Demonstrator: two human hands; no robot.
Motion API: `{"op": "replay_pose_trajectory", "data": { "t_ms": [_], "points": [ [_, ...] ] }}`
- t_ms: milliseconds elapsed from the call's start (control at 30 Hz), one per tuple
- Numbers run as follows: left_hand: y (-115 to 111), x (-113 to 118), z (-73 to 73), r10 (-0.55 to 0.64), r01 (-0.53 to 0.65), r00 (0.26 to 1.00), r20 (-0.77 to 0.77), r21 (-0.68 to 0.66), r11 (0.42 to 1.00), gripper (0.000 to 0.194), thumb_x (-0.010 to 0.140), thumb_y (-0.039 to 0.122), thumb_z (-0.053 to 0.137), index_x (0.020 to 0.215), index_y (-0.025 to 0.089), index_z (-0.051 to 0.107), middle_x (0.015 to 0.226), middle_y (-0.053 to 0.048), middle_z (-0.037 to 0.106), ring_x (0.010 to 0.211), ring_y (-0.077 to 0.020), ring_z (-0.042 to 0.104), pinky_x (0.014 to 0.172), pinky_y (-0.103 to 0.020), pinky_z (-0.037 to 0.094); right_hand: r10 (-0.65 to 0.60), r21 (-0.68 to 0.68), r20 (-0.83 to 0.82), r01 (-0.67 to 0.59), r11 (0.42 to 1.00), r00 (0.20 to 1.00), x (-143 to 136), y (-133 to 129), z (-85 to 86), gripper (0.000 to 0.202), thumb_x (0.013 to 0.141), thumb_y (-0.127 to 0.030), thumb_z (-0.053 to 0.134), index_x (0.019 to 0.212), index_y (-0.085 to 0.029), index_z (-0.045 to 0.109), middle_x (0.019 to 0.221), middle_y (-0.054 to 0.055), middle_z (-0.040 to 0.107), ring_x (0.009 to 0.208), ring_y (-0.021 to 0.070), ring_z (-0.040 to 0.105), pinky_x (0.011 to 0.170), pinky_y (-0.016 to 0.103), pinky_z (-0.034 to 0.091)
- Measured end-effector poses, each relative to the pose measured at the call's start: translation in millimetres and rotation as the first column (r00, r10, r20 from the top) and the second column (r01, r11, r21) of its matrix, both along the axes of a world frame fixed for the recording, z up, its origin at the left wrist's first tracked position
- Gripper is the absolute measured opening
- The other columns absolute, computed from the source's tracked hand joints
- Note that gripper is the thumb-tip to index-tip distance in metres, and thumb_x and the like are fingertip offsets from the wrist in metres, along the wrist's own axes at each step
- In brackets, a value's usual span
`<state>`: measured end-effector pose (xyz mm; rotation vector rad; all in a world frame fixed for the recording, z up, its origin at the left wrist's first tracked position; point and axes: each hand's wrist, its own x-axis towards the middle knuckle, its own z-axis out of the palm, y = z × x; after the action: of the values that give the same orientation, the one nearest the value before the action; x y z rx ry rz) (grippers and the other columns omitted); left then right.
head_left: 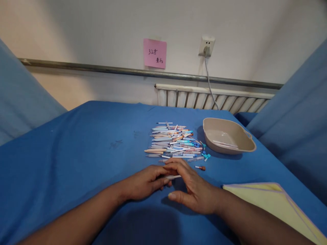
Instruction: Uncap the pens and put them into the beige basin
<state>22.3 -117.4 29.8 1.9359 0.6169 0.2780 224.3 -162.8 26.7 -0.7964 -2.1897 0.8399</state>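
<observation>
My left hand (146,182) is closed round a slim white pen-like stick (174,177); one end pokes out to the right, and the rest is hidden by the fingers. Just to the right, my right hand (191,187) arches over the left fingertips, its thumb well apart from its stretched fingers. Directly behind both hands lies a loose pile of pens and pen parts (173,139) in pale blue, peach, white and clear. Small teal pieces (207,157) lie at its right side. A short brown-ended part (200,168) rests separately near my right hand.
A beige plastic basin (230,149) stands at right with a few slim clear pieces inside. A folded yellow cloth (270,200) lies beside my right forearm. Blue fabric (84,146) covers the table. Behind are a radiator (199,97), a metal rail (114,70) and a plugged-in cord (208,76).
</observation>
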Motion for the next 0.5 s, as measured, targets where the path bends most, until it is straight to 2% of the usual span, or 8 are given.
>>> {"op": "replay_pose_trajectory", "data": {
  "t_ms": [67,133,233,300,400,500],
  "points": [
    [0.9,-0.8,1.2,0.006,-0.006,1.0,-0.002,-0.057,0.998,0.028,0.093,0.033,0.045,0.111,0.022,0.063,0.09,-0.004,0.064,0.076,-0.0141,0.056,0.069,-0.025,0.046,0.006,-0.012,-0.042,-0.006,1.0,0.999,2.1,-0.3,2.6,0.056,0.086,-0.036,0.056,0.135,-0.022,0.035,0.131,0.011,0.043,0.126,0.0237,0.037,0.105,0.04,0.033],
    [2.8,-1.7,1.7,0.03,-0.028,0.999,0.017,-0.143,0.989,0.028,0.092,0.033,0.048,0.112,0.021,0.062,0.088,-0.004,0.062,0.074,-0.0132,0.055,0.067,-0.024,0.046,-0.04,-0.036,-0.102,0.037,0.999,0.994,7.3,2.4,3.9,0.046,0.088,-0.036,0.052,0.131,-0.023,0.04,0.129,0.01,0.046,0.123,0.023,0.04,0.102,0.039,0.036],
    [6.0,-2.5,0.6,0.093,-0.072,0.994,0.065,-0.269,0.96,0.028,0.09,0.033,0.052,0.113,0.02,0.06,0.088,-0.004,0.061,0.075,-0.0129,0.055,0.069,-0.025,0.046,-0.233,-0.116,-0.188,0.214,0.97,0.954,20.3,12.4,1.8,0.03,0.092,-0.035,0.045,0.118,-0.022,0.051,0.117,0.008,0.056,0.107,0.0205,0.054,0.09,0.035,0.045],
    [7.7,-2.5,-1.1,0.146,-0.113,0.986,0.083,-0.321,0.94,0.029,0.088,0.033,0.055,0.112,0.019,0.06,0.088,-0.004,0.06,0.077,-0.0136,0.056,0.071,-0.027,0.047,-0.374,-0.161,-0.196,0.347,0.924,0.906,29.8,20.9,-1.4,0.024,0.09,-0.035,0.048,0.107,-0.021,0.057,0.097,0.006,0.063,0.086,0.0171,0.06,0.077,0.03,0.049],
    [9.8,-2.7,-3.8,0.213,-0.161,0.972,0.104,-0.37,0.915,0.031,0.085,0.033,0.059,0.112,0.018,0.061,0.088,-0.004,0.059,0.077,-0.0145,0.056,0.071,-0.029,0.048,-0.464,-0.136,-0.128,0.448,0.884,0.876,40.4,31.7,-5.8,0.017,0.088,-0.032,0.051,0.096,-0.02,0.061,0.075,0.001,0.062,0.068,0.0138,0.057,0.065,0.026,0.047],
    [13.0,-5.0,-5.2,0.283,-0.209,0.95,0.131,-0.408,0.889,0.031,0.083,0.031,0.061,0.112,0.019,0.061,0.088,-0.004,0.059,0.073,-0.013,0.056,0.069,-0.028,0.047,-0.465,-0.025,-0.049,0.464,0.885,0.884,45.4,38.6,-9.6,0.014,0.088,-0.028,0.051,0.09,-0.021,0.062,0.073,0.0,0.062,0.066,0.0135,0.057,0.062,0.025,0.044]
  ]
}}
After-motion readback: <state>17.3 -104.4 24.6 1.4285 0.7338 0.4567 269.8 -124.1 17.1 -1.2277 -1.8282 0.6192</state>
